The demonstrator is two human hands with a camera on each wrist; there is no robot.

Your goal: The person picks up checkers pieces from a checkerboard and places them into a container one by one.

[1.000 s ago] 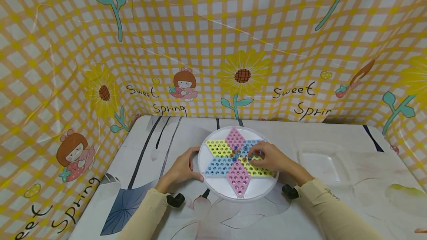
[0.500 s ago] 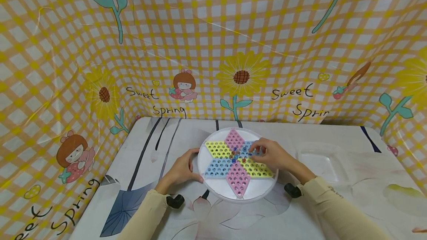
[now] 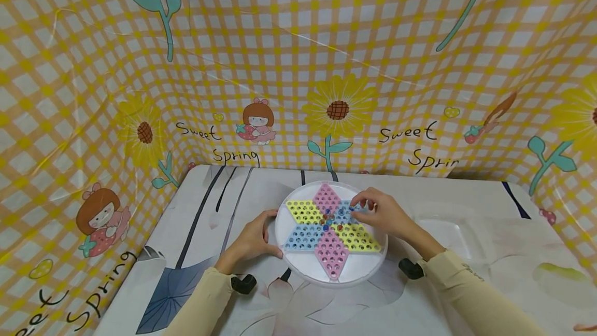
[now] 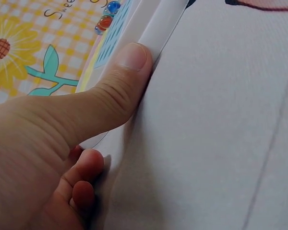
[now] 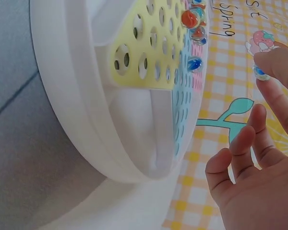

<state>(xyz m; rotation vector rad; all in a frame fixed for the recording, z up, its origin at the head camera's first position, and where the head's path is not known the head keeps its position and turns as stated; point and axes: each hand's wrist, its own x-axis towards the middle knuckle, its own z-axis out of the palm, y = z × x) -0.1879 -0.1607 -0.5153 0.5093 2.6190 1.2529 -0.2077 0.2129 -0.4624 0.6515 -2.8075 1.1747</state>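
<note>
A round white Chinese checkers board (image 3: pixel 298 266) with a pink, yellow and blue star lies on the table. My left hand (image 3: pixel 252 237) holds its left rim; in the left wrist view the thumb (image 4: pixel 133 56) presses the rim's side, with other fingers curled below. My right hand (image 3: pixel 384 214) is over the board's right side. Between its thumb and index finger it pinches a clear marble with blue inside (image 5: pixel 260 73), raised off the holes. Several marbles sit near the star's centre, among them a red one (image 5: pixel 190 19) and a blue one (image 5: pixel 195 64).
To the right of the board stands a clear plastic tray (image 3: pixel 459 224). The table (image 3: pixel 336 310) has a pale floral cover. A yellow checked cloth (image 3: pixel 289 66) hangs behind and at the sides.
My right hand has moved slightly up and away from the star's centre, over the blue section, with the pinched marble. The left hand stays at the rim.
</note>
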